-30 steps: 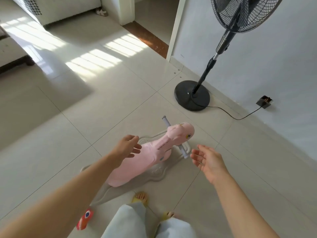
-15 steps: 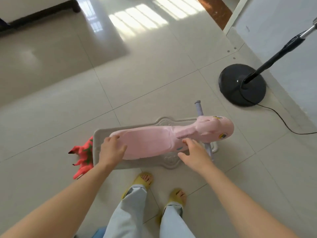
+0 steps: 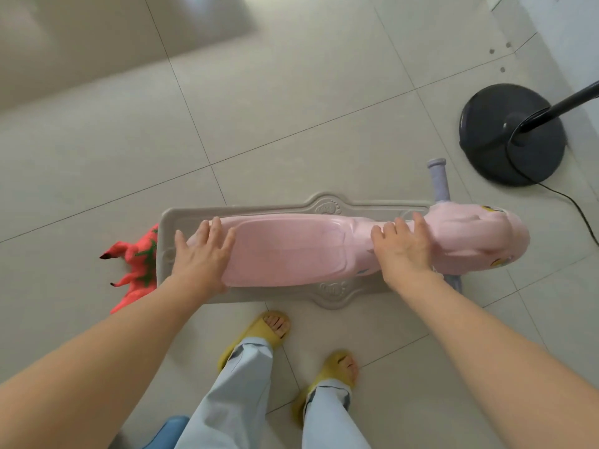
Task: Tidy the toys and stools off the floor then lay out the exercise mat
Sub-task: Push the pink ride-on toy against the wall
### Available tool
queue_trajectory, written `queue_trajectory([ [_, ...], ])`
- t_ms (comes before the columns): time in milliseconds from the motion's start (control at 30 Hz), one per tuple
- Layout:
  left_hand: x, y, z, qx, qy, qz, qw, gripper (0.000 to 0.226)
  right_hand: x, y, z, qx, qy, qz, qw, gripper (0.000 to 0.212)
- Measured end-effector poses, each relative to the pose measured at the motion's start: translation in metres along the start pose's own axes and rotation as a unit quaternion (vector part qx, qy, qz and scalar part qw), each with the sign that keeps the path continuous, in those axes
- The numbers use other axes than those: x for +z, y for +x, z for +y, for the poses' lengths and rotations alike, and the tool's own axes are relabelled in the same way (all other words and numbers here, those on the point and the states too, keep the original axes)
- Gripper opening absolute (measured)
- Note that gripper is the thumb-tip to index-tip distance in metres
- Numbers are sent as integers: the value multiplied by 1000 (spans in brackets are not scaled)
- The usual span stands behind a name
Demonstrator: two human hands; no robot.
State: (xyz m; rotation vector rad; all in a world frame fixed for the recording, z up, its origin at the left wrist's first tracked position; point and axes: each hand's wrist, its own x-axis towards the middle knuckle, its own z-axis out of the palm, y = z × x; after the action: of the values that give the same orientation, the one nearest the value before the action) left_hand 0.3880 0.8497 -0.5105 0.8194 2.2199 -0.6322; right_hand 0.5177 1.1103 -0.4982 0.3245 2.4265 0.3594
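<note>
Both grips lie flat, fingers spread: left hand (image 3: 204,254) on the pink rocking horse (image 3: 324,247) seat, right hand (image 3: 402,247) at its neck. Risk: horse slips when lifted; red dinosaur toy (image 3: 136,267) beside its base invites tripping.

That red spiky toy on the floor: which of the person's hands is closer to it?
Left. The left hand rests on the pink ride-on toy's rear end, just beside the red toy; the right hand lies at its neck, farther away.
</note>
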Motion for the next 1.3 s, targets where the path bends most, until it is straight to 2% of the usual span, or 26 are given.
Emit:
queue_trajectory([
  [100,8,9,0,12,69,7,998,117,2,7,-4,9,-33,0,999,40],
  [200,11,22,-1,28,113,5,993,122,4,14,-8,-1,-48,-22,999,40],
  [300,13,32,4,53,174,3,983,123,10,15,-13,-3,-71,51,996,33],
  [367,16,34,8,54,199,1,979,114,10,15,-17,-4,-57,96,994,18],
  [433,16,35,8,52,214,10,975,110,10,12,-15,-1,-41,77,996,10],
  [533,14,33,7,50,219,19,974,106,10,5,-11,-5,-41,92,995,16],
  [667,6,25,13,58,228,29,971,102,19,-9,-2,-31,13,108,994,29],
  [767,-13,12,14,80,255,38,963,104,32,-28,6,-29,49,66,996,33],
  [833,-29,1,14,92,275,43,956,106,25,-42,11,2,42,54,998,33],
  [933,-63,-23,15,118,308,52,943,103,0,-84,23,34,54,-5,998,16],
  [1033,-99,-56,20,144,336,73,928,102,-12,-131,36,62,79,-36,994,26],
  [1300,-186,-134,49,216,413,140,874,109,-51,-253,64,175,118,-52,976,27],
])
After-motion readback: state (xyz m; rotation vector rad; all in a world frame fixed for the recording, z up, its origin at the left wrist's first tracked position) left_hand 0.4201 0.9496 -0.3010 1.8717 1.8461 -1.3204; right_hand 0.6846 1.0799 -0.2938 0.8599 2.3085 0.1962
